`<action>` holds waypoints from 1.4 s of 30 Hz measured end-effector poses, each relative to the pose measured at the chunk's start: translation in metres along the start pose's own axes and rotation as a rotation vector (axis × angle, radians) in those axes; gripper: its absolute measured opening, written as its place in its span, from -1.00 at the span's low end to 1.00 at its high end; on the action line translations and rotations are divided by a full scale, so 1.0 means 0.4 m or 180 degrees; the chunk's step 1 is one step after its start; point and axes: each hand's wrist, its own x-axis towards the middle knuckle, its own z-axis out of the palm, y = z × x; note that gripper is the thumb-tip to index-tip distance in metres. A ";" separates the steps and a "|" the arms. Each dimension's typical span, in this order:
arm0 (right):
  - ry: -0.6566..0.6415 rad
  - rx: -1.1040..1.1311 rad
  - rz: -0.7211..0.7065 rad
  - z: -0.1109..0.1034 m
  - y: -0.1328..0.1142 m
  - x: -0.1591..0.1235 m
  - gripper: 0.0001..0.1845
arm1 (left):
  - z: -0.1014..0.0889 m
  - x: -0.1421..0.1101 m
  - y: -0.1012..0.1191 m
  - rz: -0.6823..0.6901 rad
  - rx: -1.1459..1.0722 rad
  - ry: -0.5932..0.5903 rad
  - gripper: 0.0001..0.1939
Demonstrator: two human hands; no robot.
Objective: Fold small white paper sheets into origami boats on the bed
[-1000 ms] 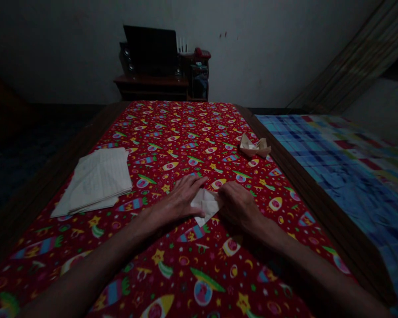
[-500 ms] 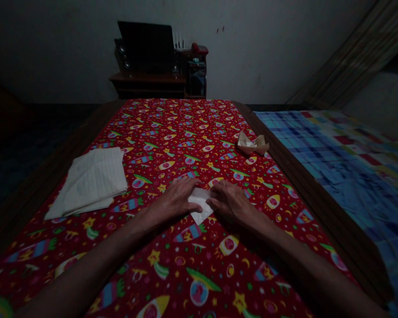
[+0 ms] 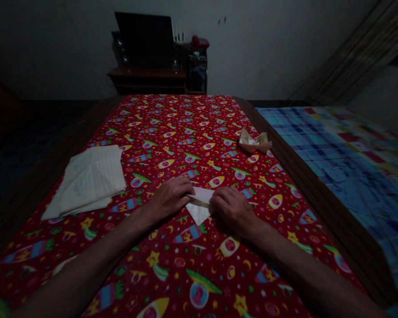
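The left hand (image 3: pixel 173 193) and right hand (image 3: pixel 235 208) pinched opposite ends of folded paper (image 3: pixel 199 212). Uneven finger pressure risked skewing it

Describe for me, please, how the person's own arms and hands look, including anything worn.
The forearms are bare and slender, with no sleeves in view. The left hand and right hand wear no gloves, and no watch or bracelet shows. Dim light leaves rings uncertain.

Lighting is dim, source not visible, with gloom deepening beyond the left edge of the red cloth (image 3: pixel 167 174) and fine detail soft.
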 end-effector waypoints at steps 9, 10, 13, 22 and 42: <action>-0.0162 0.0052 -0.0430 -0.034 -0.007 -0.015 -0.76 | -0.025 -0.058 0.038 0.0671 0.1245 -0.0180 -0.79; -0.0216 0.0049 -0.0454 -0.036 -0.007 -0.019 -0.76 | -0.027 -0.064 0.040 0.0680 0.1281 -0.0204 -0.78; -0.0311 0.0040 -0.0564 -0.035 -0.006 -0.041 -0.74 | -0.030 -0.085 0.041 0.0599 0.1351 -0.0265 -0.73; -0.0054 0.0081 -0.0282 -0.037 -0.034 -0.069 -0.72 | 0.006 -0.113 0.120 0.0177 0.1065 -0.0395 -0.47; -0.0173 0.0091 0.0189 -0.060 -0.035 -0.113 -0.70 | -0.012 -0.154 0.067 -0.0181 0.1027 -0.0270 -0.58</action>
